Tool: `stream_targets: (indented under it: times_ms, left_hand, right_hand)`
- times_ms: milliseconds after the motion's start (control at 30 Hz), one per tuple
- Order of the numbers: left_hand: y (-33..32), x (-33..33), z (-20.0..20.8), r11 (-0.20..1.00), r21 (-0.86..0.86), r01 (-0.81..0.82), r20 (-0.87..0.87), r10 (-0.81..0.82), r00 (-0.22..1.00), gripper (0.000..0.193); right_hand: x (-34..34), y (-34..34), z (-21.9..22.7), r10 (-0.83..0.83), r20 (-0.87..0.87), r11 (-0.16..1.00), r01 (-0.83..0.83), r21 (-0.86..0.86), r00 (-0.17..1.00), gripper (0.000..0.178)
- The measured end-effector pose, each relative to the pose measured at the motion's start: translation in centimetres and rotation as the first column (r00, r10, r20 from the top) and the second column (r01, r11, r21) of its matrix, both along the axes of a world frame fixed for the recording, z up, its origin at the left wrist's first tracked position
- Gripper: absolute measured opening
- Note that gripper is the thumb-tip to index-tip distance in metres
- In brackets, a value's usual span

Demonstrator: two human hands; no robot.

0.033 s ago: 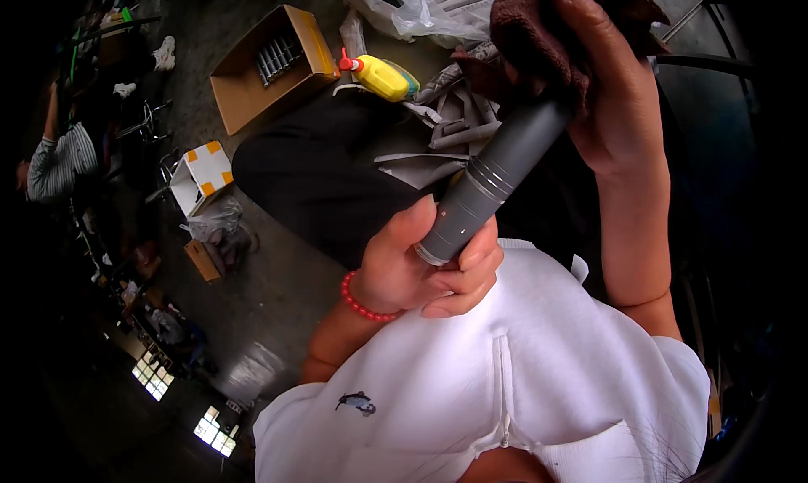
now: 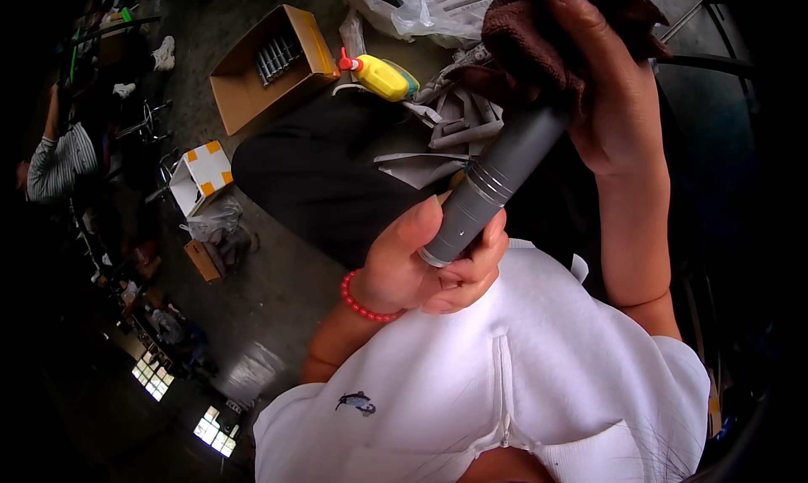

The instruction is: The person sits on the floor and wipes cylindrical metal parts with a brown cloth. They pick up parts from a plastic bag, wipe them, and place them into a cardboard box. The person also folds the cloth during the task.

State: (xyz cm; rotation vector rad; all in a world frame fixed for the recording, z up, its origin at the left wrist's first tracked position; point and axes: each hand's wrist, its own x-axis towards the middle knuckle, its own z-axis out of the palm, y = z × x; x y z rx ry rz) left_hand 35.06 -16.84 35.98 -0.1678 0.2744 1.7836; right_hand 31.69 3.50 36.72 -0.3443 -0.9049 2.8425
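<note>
A dark grey cylinder with thin silver rings round its middle slants up to the right in front of my chest. Its exact kind does not show. My left hand, with a red bead bracelet on the wrist, is closed round its lower end, where a clear or silvery rim shows. At the upper end, my right hand grips a dark brown cloth, which is bunched against the cylinder and hides its tip. The right thumb lies over the cloth; the other fingers are mostly hidden.
Beyond my dark-clad leg stands an open cardboard box with several metallic cylinders inside. Near it are a yellow bottle with a red cap and grey cloths. A white box with orange tape and a person in stripes are to the left.
The cylinder and my left hand have shifted slightly to the right, and the cylinder looks turned a little. The brown cloth has moved slightly left.
</note>
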Motion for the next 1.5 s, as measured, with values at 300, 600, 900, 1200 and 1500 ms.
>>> stream_targets:
  times_ms: [300,600,900,1200,1500]
  left_hand:
    - [0.1,0.5,0.4,0.997,-0.08,0.023,0.015,-0.022,1.0,0.059]
    - [0.8,1.0,0.6,0.999,-0.008,-0.044,0.119,0.045,0.992,0.058]
    - [0.5,0.9,-0.1,0.997,0.061,-0.056,0.133,0.047,0.99,0.05]
    - [-0.5,0.3,0.9,0.949,-0.315,0.028,-0.213,-0.1,0.972,0.029]
    - [-0.1,-0.7,2.0,0.94,-0.341,0.01,-0.248,-0.101,0.963,0.028]
  right_hand:
    - [-0.7,-0.4,-0.7,-0.061,0.039,0.997,0.059,0.059,0.997,0.024]
    - [-0.3,-0.2,-0.6,-0.01,0.046,1.0,0.011,-0.029,0.999,0.023]
    - [0.8,1.8,-3.0,0.005,-0.085,0.989,0.007,0.145,0.996,0.02]
    - [2.0,0.7,-5.1,0.446,-0.364,-0.216,0.493,0.843,0.818,0.025]
    - [0.9,0.4,-4.6,0.402,-0.395,-0.233,0.51,0.828,0.826,0.022]
